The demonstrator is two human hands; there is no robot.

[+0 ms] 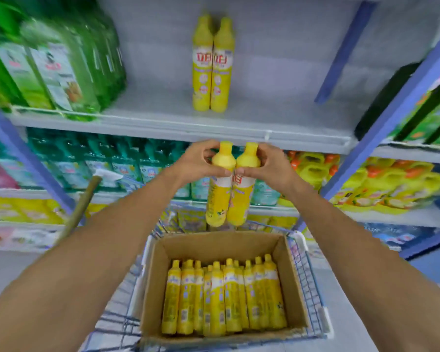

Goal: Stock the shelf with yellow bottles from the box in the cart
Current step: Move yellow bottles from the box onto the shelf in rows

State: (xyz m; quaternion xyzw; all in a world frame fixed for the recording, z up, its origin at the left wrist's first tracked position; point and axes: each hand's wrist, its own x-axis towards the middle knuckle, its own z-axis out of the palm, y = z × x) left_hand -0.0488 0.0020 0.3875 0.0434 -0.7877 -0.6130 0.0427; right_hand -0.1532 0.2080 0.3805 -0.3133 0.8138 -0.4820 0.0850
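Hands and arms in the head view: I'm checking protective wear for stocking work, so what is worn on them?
Nothing visible. The left hand and right hand are bare: no gloves, rings or wristbands. The left forearm and right forearm are uncovered up to the picture's edge, with no sleeve, watch or marking.

Two yellow bottles (212, 64) stand on the shelf (163, 120), one each in left hand (198, 161) and right hand (272, 166), roughly a dozen, not exactly countable, in one box (226, 245), one cart (311, 283).

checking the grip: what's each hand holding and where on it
Left hand grips one yellow plastic bottle at its shoulder; right hand grips a second bottle likewise.
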